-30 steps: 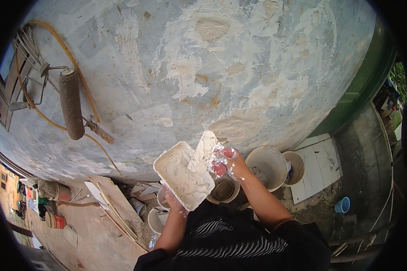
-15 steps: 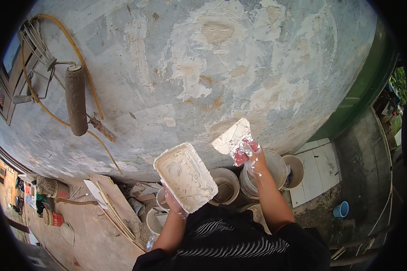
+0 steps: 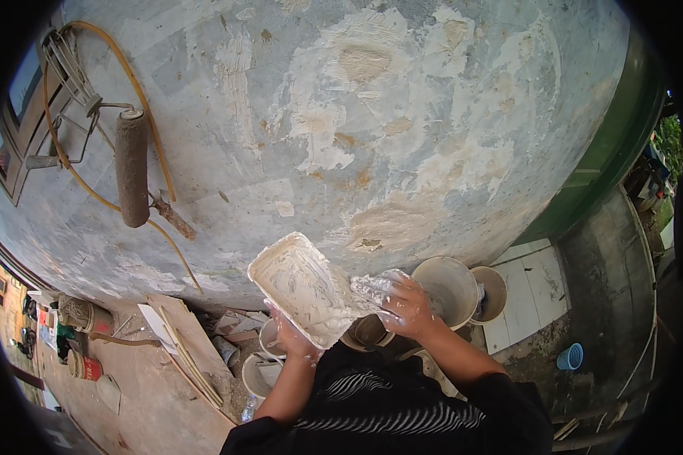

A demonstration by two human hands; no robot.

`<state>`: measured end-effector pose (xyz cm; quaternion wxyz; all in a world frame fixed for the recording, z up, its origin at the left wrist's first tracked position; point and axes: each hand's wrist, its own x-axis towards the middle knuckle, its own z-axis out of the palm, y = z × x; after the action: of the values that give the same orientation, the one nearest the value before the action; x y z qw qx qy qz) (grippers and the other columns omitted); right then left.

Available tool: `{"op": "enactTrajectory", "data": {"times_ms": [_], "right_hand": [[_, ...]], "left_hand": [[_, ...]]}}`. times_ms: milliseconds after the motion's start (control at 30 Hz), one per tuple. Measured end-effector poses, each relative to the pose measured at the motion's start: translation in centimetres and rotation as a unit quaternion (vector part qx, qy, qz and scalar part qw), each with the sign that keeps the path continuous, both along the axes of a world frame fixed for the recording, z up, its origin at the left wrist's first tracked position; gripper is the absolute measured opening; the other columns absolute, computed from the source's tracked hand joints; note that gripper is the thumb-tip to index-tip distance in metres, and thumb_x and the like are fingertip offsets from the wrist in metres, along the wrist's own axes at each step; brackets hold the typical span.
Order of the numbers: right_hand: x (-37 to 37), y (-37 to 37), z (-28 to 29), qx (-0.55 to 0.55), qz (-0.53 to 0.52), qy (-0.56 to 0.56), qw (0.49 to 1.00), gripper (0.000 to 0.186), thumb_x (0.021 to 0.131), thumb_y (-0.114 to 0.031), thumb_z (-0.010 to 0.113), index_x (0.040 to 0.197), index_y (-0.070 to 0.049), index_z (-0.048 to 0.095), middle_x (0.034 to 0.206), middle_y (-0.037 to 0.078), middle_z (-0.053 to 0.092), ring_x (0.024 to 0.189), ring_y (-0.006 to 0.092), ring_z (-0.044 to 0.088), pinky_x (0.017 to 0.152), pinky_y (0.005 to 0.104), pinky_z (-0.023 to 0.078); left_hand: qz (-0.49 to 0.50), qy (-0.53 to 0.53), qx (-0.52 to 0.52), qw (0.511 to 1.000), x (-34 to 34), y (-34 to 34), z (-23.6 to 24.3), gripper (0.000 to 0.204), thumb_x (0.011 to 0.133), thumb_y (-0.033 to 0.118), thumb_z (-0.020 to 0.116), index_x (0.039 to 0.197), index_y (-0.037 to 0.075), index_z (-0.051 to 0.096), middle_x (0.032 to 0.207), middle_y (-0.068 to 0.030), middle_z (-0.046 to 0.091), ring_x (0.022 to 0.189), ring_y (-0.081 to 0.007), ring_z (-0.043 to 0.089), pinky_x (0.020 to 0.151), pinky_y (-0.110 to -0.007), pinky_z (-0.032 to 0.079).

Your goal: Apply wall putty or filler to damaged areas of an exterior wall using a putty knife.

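Observation:
My left hand (image 3: pixel 296 334) grips a rectangular tray (image 3: pixel 275 267) from its lower left side, holding it tilted in front of the wall. Pale filler coats the tray's inside and rim. At the tray's right edge is my right hand (image 3: pixel 404 305), closed round a putty knife. The knife is mostly hidden by the fingers and smeared filler, its blade end against the tray. White filler covers my right fingers. Ahead, the grey wall (image 3: pixel 243 152) carries rough patches of filler, with a broad damp-looking one (image 3: pixel 395 224) just above the tray.
A dirty paint roller (image 3: pixel 132 171) and a yellow hose (image 3: pixel 121 64) hang on the wall at left. Below stand several buckets, among them a large pale one (image 3: pixel 449 292). Boards (image 3: pixel 186 334) lean at lower left; a blue plastic basket (image 3: pixel 571 356) stands at right.
My right hand has brought the putty knife down and left from the wall to the tray's edge. The tray has shifted slightly left and up. More of the lower wall patch shows.

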<state>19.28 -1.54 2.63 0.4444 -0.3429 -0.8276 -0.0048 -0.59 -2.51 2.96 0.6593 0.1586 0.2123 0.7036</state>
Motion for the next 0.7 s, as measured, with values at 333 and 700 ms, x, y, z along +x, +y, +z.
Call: {"op": "enactTrajectory", "data": {"times_ms": [333, 700], "right_hand": [[-0.7, -0.5, -0.1, 0.003, -0.016, 0.031, 0.999, 0.031, 0.056, -0.002, 0.06, 0.087, -0.002, 0.063, 0.088, 0.01, 0.061, 0.08, 0.028, 0.058, 0.077, 0.0383, 0.046], [0.3, 0.8, -3.0, -0.018, -0.031, 0.009, 0.999, 0.022, 0.055, -0.007, 0.063, 0.077, -0.003, 0.059, 0.083, 0.011, 0.058, 0.082, 0.0325, 0.056, 0.078, 0.0408, 0.045]], "left_hand": [[-0.033, 0.049, 0.02, 0.998, 0.3, -1.1, -1.1, 0.063, 0.087, 0.055, 0.018, 0.134, 0.012, 0.019, 0.133, -0.0093, 0.03, 0.118, -0.0298, 0.036, 0.097, -0.043, 0.031], [-0.035, 0.041, -0.022, 0.998, 0.2, -1.8, -0.6, 0.054, 0.09, 0.046, 0.026, 0.129, 0.009, 0.029, 0.123, -0.0112, 0.042, 0.107, -0.0296, 0.047, 0.09, -0.043, 0.04]]}}
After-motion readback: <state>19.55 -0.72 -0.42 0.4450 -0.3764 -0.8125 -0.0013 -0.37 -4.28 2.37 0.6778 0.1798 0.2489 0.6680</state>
